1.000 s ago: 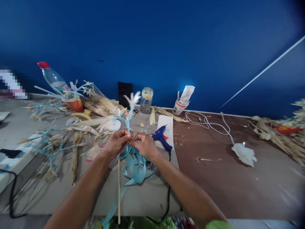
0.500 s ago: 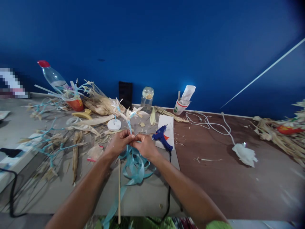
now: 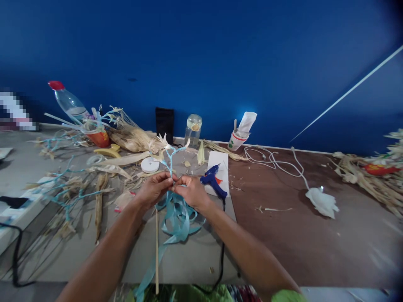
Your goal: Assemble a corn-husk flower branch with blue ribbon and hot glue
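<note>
My left hand (image 3: pixel 156 187) is closed, pinching the lower stem of a branching flower stem (image 3: pixel 171 157) that stands upright. The stem is wrapped in light blue and carries pale husk-like flowers at its tips. My right hand (image 3: pixel 191 192) is closed beside it, fingertips pinched at the same spot; a blue ribbon (image 3: pixel 176 220) hangs in loose loops just below. What exactly lies between the right fingertips is hidden, but the ribbon appears to run up to them. A thin wooden stick (image 3: pixel 157 256) lies below my left hand.
A blue glue gun (image 3: pixel 215 180) rests on white paper (image 3: pixel 217 158) right of my hands. Behind are a white spool (image 3: pixel 150 165), a glass jar (image 3: pixel 192 133) and a paper cup (image 3: pixel 238 139). More blue-wrapped stems (image 3: pixel 67 201) and dried husks (image 3: pixel 100 188) lie left. A white cable (image 3: pixel 283 168) lies right.
The flower stem has turned between my fingers, so its branches now spread into a clear fork and the flowers face differently. Both hands stay together in nearly the same place.
</note>
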A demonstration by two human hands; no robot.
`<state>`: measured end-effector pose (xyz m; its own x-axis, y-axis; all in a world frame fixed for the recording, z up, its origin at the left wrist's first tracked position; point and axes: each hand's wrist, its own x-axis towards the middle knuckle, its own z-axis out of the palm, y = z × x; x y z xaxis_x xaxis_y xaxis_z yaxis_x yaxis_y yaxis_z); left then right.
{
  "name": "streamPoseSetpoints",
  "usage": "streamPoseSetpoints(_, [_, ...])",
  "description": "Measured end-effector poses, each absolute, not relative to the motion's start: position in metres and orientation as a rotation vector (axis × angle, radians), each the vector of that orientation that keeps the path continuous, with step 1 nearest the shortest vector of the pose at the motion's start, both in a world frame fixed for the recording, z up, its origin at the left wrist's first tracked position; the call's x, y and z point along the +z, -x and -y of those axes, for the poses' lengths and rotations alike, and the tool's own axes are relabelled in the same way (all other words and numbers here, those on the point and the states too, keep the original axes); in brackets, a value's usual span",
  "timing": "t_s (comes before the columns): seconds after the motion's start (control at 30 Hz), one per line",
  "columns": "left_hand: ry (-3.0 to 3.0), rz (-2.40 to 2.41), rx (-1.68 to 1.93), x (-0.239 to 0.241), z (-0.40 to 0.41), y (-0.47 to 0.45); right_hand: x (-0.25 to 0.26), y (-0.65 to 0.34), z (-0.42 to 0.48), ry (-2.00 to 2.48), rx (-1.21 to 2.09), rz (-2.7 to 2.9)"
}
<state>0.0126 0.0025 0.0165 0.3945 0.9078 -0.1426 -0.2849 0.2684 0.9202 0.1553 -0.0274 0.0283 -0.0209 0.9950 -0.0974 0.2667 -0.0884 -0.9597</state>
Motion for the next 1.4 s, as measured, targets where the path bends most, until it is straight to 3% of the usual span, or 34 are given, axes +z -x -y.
streamPoseSetpoints(0.27, [-1.474,-1.069,0.863,0.019,-0.009,-0.005,0.028,-0.155,0.026,1.571,1.075,1.449])
streamPoseSetpoints(0.57, [-1.336,-1.058,0.78,0.03,-0.007,0.001,0.023,-0.157,0.023,1.313,1.543,1.03])
streamPoseSetpoints(0.97, [-1.263,-1.027,0.865,0.022,-0.007,-0.005,0.027,-0.173,0.016,1.339,1.387,1.278])
streamPoseSetpoints(1.17, [-1.308,-1.045,0.883,0.025,-0.003,-0.008,0.033,-0.196,0.0,1.452,0.984,1.599])
streamPoseSetpoints(1.4, [-1.319,-1.015,0.894,0.028,-0.002,-0.004,0.025,-0.162,-0.059,1.448,1.121,1.613])
